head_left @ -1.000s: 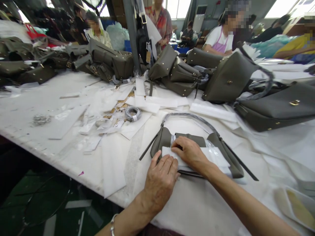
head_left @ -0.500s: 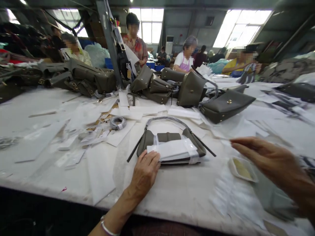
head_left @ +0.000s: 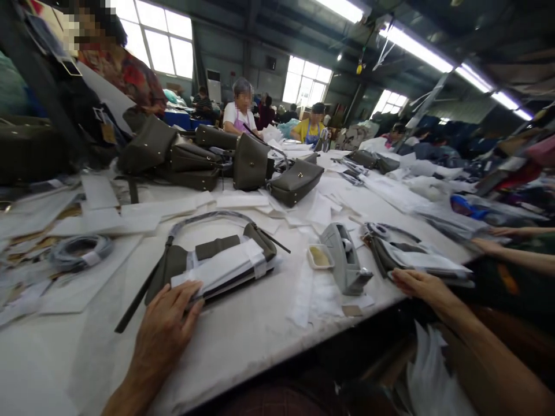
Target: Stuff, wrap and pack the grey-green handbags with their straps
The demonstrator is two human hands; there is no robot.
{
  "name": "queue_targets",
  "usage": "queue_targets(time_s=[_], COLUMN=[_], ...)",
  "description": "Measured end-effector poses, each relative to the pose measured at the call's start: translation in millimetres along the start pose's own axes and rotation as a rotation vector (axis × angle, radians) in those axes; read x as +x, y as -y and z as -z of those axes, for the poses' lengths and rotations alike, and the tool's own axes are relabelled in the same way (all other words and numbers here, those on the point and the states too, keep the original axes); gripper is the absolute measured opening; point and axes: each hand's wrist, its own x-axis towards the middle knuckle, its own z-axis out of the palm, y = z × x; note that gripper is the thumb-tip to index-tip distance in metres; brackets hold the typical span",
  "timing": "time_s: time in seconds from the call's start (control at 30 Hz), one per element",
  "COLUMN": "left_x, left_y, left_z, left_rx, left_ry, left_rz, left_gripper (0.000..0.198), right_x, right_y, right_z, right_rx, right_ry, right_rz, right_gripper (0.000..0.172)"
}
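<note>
My left hand (head_left: pixel 167 323) lies on the near edge of an olive-grey leather handbag (head_left: pixel 208 260), fingers on its white wrapping. That bag lies flat, with a white foam sheet (head_left: pixel 221 268) taped around its middle and a plastic-sleeved strap (head_left: pixel 208 216) arching behind it. My right hand (head_left: pixel 420 286) is stretched out, fingertips at the near edge of a second wrapped handbag (head_left: pixel 411 257). Between the bags stand a grey tape dispenser (head_left: pixel 344 260) and a small white tray (head_left: pixel 319 257) holding something yellowish.
Several olive handbags (head_left: pixel 195 162) stand at the table's far side among white foam sheets (head_left: pixel 143 214). A wire coil (head_left: pixel 80 252) lies left. A co-worker's hands (head_left: pixel 489 240) reach in at right, beyond the white table's (head_left: pixel 225 335) near edge.
The view has swung to the right. My right hand has moved farther right, to the second bag. My left hand stays at the near edge of the first bag.
</note>
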Motion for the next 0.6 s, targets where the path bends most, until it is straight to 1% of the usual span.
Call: queue_targets(time_s=[0.07,0.17,0.27,0.37,0.6], left_x=[0,-1,-2,-4,-4], left_y=[-2,-3,-2,0,1], left_z=[0.4,-0.9,-2.4,-3.0,-4.0], left_rx=[-0.017,-0.041,-0.06,-0.078,-0.12], left_ry=[-0.005,-0.003,0.006,0.007,0.0], left_rz=[0.019,0.046,0.06,0.071,0.092], left_gripper=[0.035,0.035,0.033,0.032,0.032], right_x=[3,10,18,21,11], right_y=[2,12,20,25,42], right_z=[-18,-44,-63,-71,-74], right_rx=[0.042,0.033,-0.007,-0.034,0.024], right_ry=[0.058,0.129,0.129,0.113,0.138], right_rz=[-0.012,0.0,0.003,-0.001,0.023], right_gripper=[0.045,0.05,0.049,0.046,0.038])
